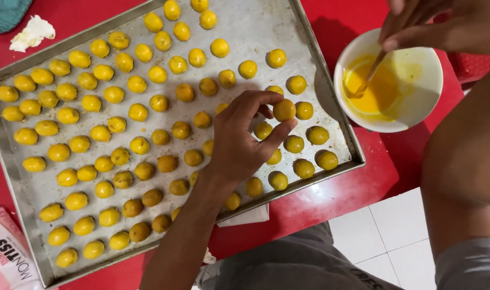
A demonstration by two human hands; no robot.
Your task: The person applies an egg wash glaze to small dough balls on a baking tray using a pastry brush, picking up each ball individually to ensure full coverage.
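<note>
Dough ball sits pinched in left hand fingertips; squeeze harder and it dents. Right hand grips brush in bowl beside it, could drip.

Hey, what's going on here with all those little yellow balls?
A person sits over a metal baking tray on a red table, filled with rows of small yellow dough balls. Their left hand pinches one ball between fingertips and thumb. Their right hand dips a brush into a white bowl of yellow liquid beside the tray.
</note>
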